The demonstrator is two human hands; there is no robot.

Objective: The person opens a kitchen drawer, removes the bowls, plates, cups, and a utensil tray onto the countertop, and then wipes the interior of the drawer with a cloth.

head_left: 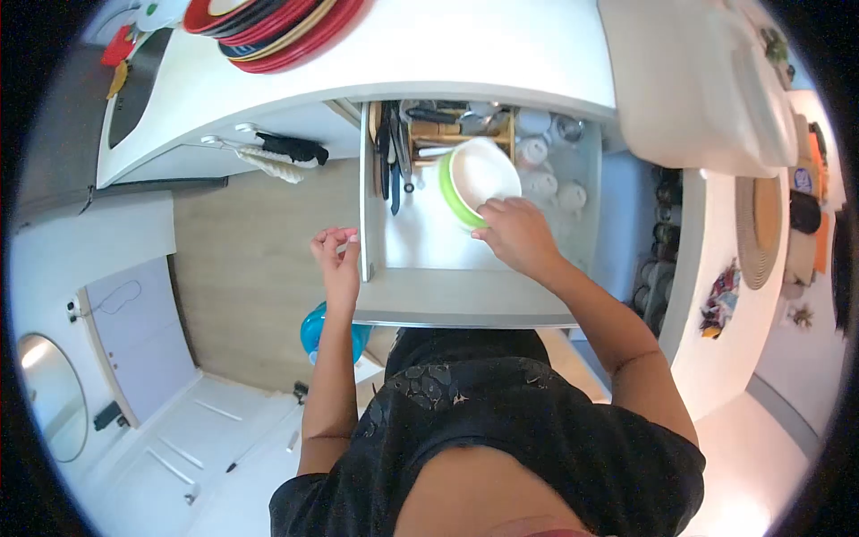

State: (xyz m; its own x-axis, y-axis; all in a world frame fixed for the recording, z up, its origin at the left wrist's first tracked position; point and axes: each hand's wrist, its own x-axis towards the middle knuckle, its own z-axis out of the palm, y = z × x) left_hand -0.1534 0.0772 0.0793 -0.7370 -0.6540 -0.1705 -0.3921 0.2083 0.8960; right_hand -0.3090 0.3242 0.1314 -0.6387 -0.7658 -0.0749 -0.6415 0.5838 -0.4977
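Observation:
My right hand (516, 234) grips the rim of a white and lime-green bowl (461, 197), thumb outside and fingers over the edge. Tilted, the bowl is over the open drawer (429, 246); whether it touches the drawer floor I cannot tell. To its left are dark-handled utensils (394, 157), and behind it is a bamboo organizer (436, 130) with cutlery. White cups (540, 185) stand on its right. My left hand (336, 255) is just outside the drawer's left wall, its fingers loosely bent and holding nothing.
Stacked red and black plates (295, 36) stand on the white counter (465, 49) above the drawer. Dark and white cloths (291, 148) hang from the cabinet front at left. A blue rounded object (315, 331) is below my left forearm. Shelved glassware (658, 233) is at right.

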